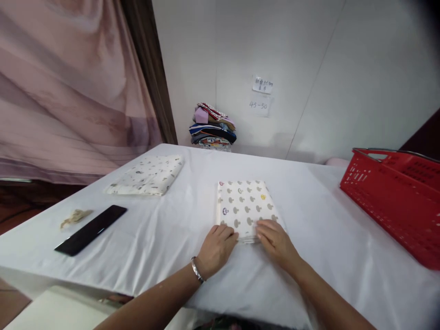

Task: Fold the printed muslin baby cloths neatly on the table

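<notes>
A folded white cloth (244, 204) printed with grey mushrooms, and a few purple, red and yellow ones, lies flat on the white-covered table in front of me. My left hand (219, 246), with a silver bracelet at the wrist, grips its near left corner, fingers closed together. At the near right edge, my right hand (277, 240) has its fingers over the top layer and its thumb by the front edge. Several folded layers show along the near side between both hands. The undersides of the fingers are hidden.
Another folded white cloth (146, 176) with small dark prints lies at the back left. Nearer are a black flat strip (91, 230) and a small beige bundle (75, 217). A red plastic basket (395, 201) stands right. Stacked folded fabrics (213, 128) sit beyond the table by the wall.
</notes>
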### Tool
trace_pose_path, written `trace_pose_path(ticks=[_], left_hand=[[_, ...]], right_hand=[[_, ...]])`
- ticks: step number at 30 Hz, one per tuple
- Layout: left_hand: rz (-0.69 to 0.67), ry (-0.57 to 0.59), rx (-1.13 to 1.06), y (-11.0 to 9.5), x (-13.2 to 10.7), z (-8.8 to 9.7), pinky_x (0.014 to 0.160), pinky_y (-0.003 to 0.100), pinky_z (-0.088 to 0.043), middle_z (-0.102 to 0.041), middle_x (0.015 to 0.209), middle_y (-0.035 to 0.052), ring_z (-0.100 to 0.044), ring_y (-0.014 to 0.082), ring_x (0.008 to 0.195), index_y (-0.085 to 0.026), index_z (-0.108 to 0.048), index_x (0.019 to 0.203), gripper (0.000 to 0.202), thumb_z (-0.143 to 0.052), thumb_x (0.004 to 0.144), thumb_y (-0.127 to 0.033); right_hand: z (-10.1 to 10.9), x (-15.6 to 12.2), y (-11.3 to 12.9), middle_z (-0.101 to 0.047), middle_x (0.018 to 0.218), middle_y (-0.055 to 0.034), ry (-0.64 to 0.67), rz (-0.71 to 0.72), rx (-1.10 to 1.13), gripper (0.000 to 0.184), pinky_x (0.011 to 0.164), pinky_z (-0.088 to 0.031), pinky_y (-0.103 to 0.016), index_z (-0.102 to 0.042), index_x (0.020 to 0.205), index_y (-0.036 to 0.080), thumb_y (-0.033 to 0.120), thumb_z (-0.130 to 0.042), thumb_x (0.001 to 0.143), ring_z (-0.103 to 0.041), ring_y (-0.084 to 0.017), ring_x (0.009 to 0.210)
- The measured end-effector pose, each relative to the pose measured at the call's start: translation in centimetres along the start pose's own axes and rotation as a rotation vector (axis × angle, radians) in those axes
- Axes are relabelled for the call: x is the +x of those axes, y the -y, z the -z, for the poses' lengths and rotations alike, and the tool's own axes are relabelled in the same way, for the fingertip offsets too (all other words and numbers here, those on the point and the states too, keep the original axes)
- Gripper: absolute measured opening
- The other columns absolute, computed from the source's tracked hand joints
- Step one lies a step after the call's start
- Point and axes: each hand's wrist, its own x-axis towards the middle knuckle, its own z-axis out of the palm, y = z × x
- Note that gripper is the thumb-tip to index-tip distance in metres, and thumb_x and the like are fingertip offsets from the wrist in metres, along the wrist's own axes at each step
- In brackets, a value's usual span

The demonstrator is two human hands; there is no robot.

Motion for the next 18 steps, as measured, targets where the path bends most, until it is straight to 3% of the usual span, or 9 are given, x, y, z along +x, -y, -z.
trace_pose_path(ticks=[3, 6, 11, 14, 18], left_hand=[[0.024, 0.012, -0.024, -0.4, 0.0, 0.1, 0.071, 0.033, -0.037, -0.058, 0.083, 0.0032, -0.049, 0.0175, 0.079, -0.02, -0.058, 0.09, 0.016, -0.043, 0.089, -0.022], [0.041, 0.006, -0.101, -0.4, -0.1, 0.4, 0.071, 0.033, -0.039, -0.059, 0.084, 0.0033, -0.051, 0.0173, 0.081, -0.021, -0.059, 0.091, 0.016, -0.044, 0.089, -0.023], [0.143, -0.097, -0.313, 1.3, 1.0, 1.3, 0.078, 0.031, -0.044, -0.062, 0.083, 0.0033, -0.055, 0.0144, 0.082, -0.021, -0.062, 0.083, 0.022, -0.041, 0.088, -0.019], [0.238, -0.185, -0.304, 2.7, 2.5, 0.6, 0.089, 0.035, -0.043, -0.062, 0.104, 0.0054, -0.053, 0.0173, 0.101, -0.021, -0.062, 0.099, 0.02, -0.047, 0.085, -0.02], [0.285, -0.092, -0.238, 3.5, 3.4, -1.3, 0.102, 0.045, -0.033, -0.05, 0.13, 0.0075, -0.039, 0.0224, 0.124, -0.021, -0.053, 0.117, 0.036, -0.051, 0.081, -0.019]], right_hand=[[-0.1, 2.3, 1.3, -0.047, 0.129, -0.0094, 0.033, 0.027, -0.031, 0.03, 0.097, -0.038, -0.046, -0.053, 0.117, 0.022, 0.025, -0.041, 0.09, -0.04, -0.024, 0.121], [-1.6, 4.0, 1.6, -0.035, 0.14, -0.0107, 0.13, 0.065, -0.112, 0.04, 0.102, -0.028, -0.055, -0.043, 0.129, 0.02, 0.033, -0.041, 0.091, -0.026, -0.029, 0.131], [-5.1, 3.6, 0.0, -0.035, 0.141, -0.0097, 0.247, 0.052, -0.183, 0.047, 0.103, -0.024, -0.057, -0.036, 0.135, 0.022, 0.037, -0.037, 0.091, -0.026, -0.028, 0.131], [-5.7, 3.2, -0.3, -0.031, 0.143, -0.0083, 0.271, 0.023, -0.18, 0.049, 0.104, -0.023, -0.056, -0.033, 0.137, 0.024, 0.04, -0.037, 0.091, -0.024, -0.028, 0.132], [-4.5, 3.6, -1.2, -0.037, 0.14, -0.0076, 0.306, -0.008, -0.104, 0.044, 0.103, -0.028, -0.054, -0.045, 0.13, 0.025, 0.04, -0.042, 0.089, -0.031, -0.027, 0.13]])
